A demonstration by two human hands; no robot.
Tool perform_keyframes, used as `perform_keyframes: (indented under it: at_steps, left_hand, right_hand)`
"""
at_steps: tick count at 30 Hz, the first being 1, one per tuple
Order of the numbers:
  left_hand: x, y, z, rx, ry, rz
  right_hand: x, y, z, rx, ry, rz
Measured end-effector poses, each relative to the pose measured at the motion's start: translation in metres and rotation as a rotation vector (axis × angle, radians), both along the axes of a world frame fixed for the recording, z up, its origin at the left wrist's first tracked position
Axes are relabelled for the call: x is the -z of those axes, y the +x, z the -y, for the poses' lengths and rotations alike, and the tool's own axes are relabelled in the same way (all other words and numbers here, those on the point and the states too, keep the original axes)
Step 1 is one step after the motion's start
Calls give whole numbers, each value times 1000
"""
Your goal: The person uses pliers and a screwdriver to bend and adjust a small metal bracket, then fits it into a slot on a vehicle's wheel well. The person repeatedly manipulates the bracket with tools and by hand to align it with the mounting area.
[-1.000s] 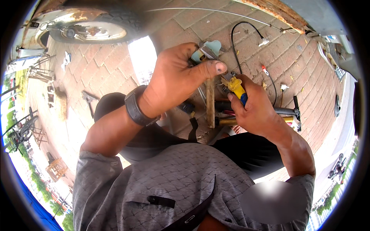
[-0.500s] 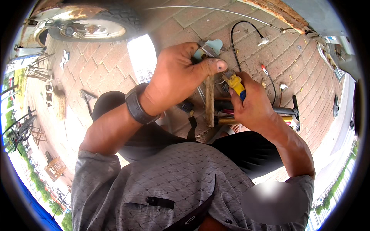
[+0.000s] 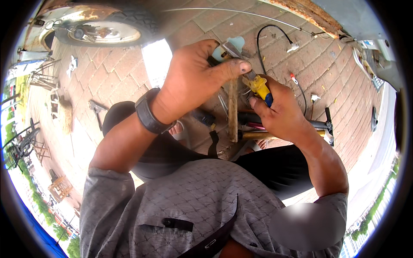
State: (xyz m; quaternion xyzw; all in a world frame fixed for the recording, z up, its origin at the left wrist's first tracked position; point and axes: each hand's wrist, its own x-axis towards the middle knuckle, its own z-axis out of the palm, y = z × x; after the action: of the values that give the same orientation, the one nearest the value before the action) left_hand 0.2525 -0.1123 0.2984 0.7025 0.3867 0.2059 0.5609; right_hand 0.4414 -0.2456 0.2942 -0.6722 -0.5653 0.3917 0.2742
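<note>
My left hand point(image 3: 193, 77) is closed around a pale blue-green piece point(image 3: 235, 43) with a flat grey metal part. Its thumb points right, toward the tool in the other hand. My right hand point(image 3: 284, 112) grips a tool with a yellow-and-blue handle point(image 3: 261, 88). A metal end of that tool points up and left, close to the left thumb; whether it touches the held piece I cannot tell. Below the hands stands a narrow wooden strip point(image 3: 232, 114). Fingers of the left hand are partly hidden behind the piece.
A black cable point(image 3: 259, 47) loops on the brick paving beyond my right hand. Dark and gold-coloured tubes point(image 3: 266, 135) lie under that hand. A plier-like tool point(image 3: 97, 109) rests left of my knee. A wheel point(image 3: 144, 32) and a rusty metal edge point(image 3: 309, 17) border the far side.
Both hands have shifted slightly left. The yellow-and-blue tool has moved left with my right hand, and the pale piece has tilted a little. Both grips stay closed.
</note>
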Motion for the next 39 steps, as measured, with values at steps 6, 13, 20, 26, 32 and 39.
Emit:
perform_keyframes:
  at_steps: [6,13,20,26,32,39]
  left_hand:
    - [-2,-1,-3,-9,15,-20]
    - [1,1,-2,5,6,-20]
    - [-1,-3,-7,137,66,62]
    - [7,-13,-25,185,-221,259]
    - [5,-15,-27,65,-413,474]
    - [1,-19,-33,3,-572,624]
  right_hand:
    - [-2,6,3,13,-40,-52]
    - [-9,7,4,25,-51,-51]
    - [-10,14,5,91,-111,-95]
    - [4,20,10,140,-102,-261]
    - [3,18,0,103,-325,-375]
    - [44,-18,-18,183,-851,-473]
